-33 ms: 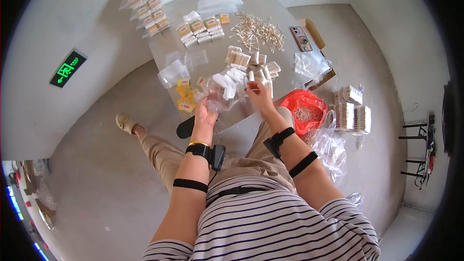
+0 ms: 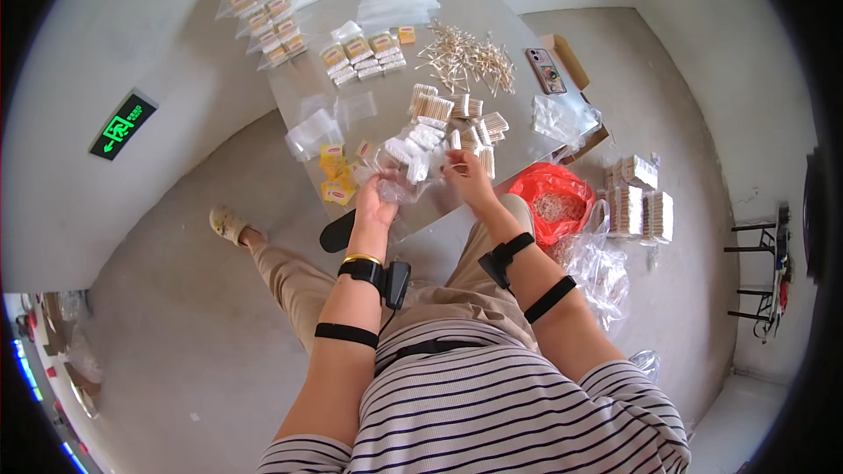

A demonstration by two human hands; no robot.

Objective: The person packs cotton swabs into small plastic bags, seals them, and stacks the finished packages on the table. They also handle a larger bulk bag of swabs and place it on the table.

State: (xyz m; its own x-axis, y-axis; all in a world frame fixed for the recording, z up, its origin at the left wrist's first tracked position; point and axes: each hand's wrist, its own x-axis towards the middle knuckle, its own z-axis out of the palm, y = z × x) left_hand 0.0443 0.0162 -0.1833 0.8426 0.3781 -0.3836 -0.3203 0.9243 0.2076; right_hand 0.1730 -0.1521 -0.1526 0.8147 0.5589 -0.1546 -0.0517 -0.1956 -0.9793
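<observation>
At the table's near edge, my left hand (image 2: 378, 204) grips a clear plastic bag (image 2: 400, 191) from below, its fingers partly behind the film. White-tipped cotton swab bundles (image 2: 408, 154) lie in or against the bag; the film makes it hard to tell which. My right hand (image 2: 471, 179) pinches the bag's right side with thumb and fingers. Beyond it, more cotton swab bundles (image 2: 433, 109) lie with their sticks lined up. Yellow cards (image 2: 334, 177) are left of the bag.
Loose cotton swabs (image 2: 470, 57) are heaped farther back. Packed bundles with yellow labels (image 2: 360, 51) stand left of them, near flat clear bags (image 2: 397, 5). A phone (image 2: 546, 71) lies at the right edge. A red plastic bag (image 2: 549, 202) sits beside my right knee.
The clear bag and the bundles at it have shifted slightly. My right hand has moved a little to the left, while my left hand has stayed nearly in place.
</observation>
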